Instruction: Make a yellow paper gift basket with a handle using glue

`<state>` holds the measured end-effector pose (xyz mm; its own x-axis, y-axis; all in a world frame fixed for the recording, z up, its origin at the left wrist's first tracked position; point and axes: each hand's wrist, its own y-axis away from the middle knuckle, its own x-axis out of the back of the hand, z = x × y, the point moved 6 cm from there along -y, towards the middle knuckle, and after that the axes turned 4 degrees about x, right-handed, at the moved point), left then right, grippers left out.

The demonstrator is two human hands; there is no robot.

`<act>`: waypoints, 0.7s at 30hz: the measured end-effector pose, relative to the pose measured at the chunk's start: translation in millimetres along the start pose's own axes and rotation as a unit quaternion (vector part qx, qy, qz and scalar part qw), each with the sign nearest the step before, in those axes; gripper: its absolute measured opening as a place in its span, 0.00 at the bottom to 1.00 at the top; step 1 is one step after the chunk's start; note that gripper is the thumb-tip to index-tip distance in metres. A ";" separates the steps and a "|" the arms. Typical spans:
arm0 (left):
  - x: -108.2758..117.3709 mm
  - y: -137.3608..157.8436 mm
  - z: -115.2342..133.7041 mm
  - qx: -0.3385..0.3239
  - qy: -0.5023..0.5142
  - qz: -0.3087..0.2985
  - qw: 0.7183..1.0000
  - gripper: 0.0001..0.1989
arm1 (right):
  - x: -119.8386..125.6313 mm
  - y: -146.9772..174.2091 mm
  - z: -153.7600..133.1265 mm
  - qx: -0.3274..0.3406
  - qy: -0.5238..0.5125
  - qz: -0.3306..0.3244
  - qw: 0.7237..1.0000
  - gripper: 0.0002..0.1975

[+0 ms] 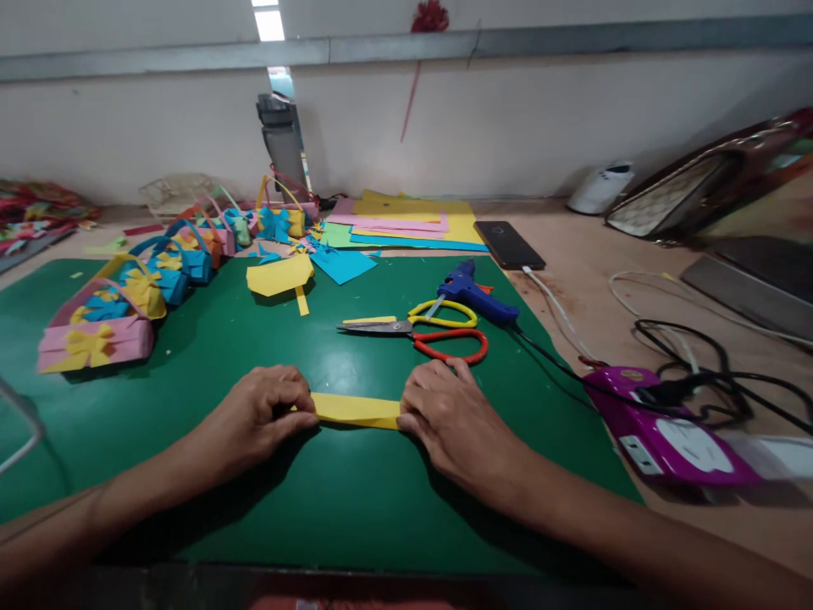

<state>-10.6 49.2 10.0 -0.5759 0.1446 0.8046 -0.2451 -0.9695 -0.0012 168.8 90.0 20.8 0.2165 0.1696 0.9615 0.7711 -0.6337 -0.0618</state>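
Observation:
A folded strip of yellow paper [356, 410] stretches between my two hands, low over the green mat [356, 500]. My left hand [270, 407] pinches its left end between thumb and fingers. The right end is gripped the same way by my right hand [445, 415]. Just beyond my right hand lie scissors [406, 328] with one yellow and one red handle loop, blades pointing left. A thin yellow strip shows along the blades. Behind the scissors rests a blue glue gun [479, 294]. Farther off is a cut piece of yellow paper [279, 276].
Small paper baskets [95, 341] with bows line the left. Coloured paper sheets [406, 222] lie at the back beside a phone [509, 245]. A purple power strip [666, 432] with tangled black cables [711, 364] sits at right. A grey bottle [281, 144] stands against the wall.

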 end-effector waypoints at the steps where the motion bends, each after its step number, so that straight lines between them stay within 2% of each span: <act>1: 1.6 0.2 -1.0 0.005 0.002 0.005 1.000 0.10 | -0.3 -0.1 0.2 -0.002 0.000 -0.001 1.000 0.08; 6: 5.7 -0.4 -2.1 0.028 -0.018 0.006 0.999 0.15 | 0.1 -0.6 -0.6 0.008 0.021 0.018 1.000 0.09; 11: 4.9 2.4 -6.9 0.049 -0.028 0.019 0.998 0.13 | 1.0 0.0 -1.5 0.029 0.038 0.049 0.998 0.09; 21: 2.8 5.8 -5.7 0.066 -0.073 0.044 0.994 0.14 | 0.2 0.2 -2.3 0.029 0.041 0.049 0.998 0.09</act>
<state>-18.1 45.2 8.9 -0.4698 0.0371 0.8820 -0.0880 -0.9961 -0.0050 167.6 88.2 21.6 0.2447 0.0444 0.9686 0.7824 -0.5990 -0.1703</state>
